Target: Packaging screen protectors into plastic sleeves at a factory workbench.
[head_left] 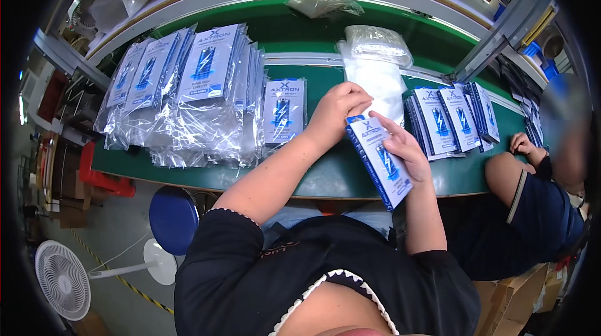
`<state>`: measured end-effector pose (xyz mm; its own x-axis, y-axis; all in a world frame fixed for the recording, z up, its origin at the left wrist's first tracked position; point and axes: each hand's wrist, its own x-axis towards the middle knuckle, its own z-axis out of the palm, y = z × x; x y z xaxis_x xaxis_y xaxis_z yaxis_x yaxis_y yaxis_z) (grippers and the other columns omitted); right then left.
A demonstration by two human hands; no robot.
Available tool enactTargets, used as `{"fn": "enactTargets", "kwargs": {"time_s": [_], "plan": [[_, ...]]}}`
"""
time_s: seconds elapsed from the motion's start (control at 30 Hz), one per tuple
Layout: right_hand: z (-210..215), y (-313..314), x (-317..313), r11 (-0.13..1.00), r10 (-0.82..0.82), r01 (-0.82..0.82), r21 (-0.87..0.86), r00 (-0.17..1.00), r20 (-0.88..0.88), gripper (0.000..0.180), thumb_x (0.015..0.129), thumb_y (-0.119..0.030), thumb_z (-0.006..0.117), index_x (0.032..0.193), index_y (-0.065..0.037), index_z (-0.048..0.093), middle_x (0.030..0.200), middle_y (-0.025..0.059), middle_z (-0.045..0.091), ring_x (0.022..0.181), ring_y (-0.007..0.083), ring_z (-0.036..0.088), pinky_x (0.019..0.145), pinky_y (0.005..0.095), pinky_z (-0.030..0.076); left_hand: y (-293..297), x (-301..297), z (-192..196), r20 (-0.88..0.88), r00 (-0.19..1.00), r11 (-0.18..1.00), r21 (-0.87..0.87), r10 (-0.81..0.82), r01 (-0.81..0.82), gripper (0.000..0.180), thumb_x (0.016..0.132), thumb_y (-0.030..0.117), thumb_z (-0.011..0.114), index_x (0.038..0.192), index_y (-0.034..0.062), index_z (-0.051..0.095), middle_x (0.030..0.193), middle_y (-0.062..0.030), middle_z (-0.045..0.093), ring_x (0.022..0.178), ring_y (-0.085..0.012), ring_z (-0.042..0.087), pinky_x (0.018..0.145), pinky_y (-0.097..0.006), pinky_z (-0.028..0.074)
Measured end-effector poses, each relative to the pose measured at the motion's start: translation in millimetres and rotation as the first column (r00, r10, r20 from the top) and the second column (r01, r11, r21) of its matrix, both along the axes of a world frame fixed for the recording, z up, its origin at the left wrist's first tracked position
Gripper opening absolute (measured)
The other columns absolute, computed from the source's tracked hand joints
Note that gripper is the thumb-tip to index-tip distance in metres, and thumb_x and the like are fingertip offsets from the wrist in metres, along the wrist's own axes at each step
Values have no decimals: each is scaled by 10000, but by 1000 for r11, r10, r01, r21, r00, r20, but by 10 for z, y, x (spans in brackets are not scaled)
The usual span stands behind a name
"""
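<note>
A slim white-and-blue battery box (377, 164) stands tilted in front of me over the table's near edge. My right hand (408, 152) is closed around its right side, thumb across the printed front. Just above the box's top end is my left hand (338, 112), its fingers pinched together; what they hold, if anything, is too small to make out. Beyond both hands lies a stack of clear plastic bags (374, 79), its upper end folded over. To the left, one bagged box (284, 114) lies beside a large pile of bagged boxes (203, 73).
Several unbagged boxes (452, 120) lie on the green table (325, 176) at right. A co-worker's hand (524, 146) is beyond them. A crumpled plastic bag (325, 5) sits at the back. A blue stool (173, 220) and white fan (62, 280) stand at lower left.
</note>
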<state>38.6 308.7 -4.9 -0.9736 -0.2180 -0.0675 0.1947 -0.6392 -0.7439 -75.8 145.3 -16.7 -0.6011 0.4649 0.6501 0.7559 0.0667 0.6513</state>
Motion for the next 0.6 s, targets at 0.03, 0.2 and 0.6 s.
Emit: {"fn": "enactTargets", "kwargs": {"time_s": [0.03, 0.2, 0.6], "plan": [[-13, -5, -28, 1000, -23, 23, -15, 1000, 15, 713, 803, 14, 650, 1417, 74, 292, 1129, 194, 609, 968, 191, 650, 859, 268, 515, -11, -8, 14, -60, 998, 999, -29, 24, -26, 166, 792, 12, 641, 947, 25, 702, 919, -122, 599, 843, -247, 609, 738, -303, 484], [-37, 55, -138, 977, -150, 154, 148, 988, -38, 656, 813, -13, 667, 1375, 100, 347, 1143, 184, 616, 977, 186, 642, 866, 263, 499, -32, -101, -99, 208, 978, 996, -82, 1, 17, 227, 724, -28, 635, 923, 32, 729, 806, -91, 606, 793, -218, 606, 732, -273, 469], [-178, 65, 2, 940, -278, 280, 193, 960, -41, 617, 819, 14, 657, 1346, 139, 363, 1140, 198, 624, 979, 182, 635, 853, 277, 511, -51, -33, -78, 619, 785, 999, 20, -39, 34, 205, 882, 51, 603, 1064, -14, 671, 933, -70, 665, 804, -136, 616, 728, -259, 487]]}}
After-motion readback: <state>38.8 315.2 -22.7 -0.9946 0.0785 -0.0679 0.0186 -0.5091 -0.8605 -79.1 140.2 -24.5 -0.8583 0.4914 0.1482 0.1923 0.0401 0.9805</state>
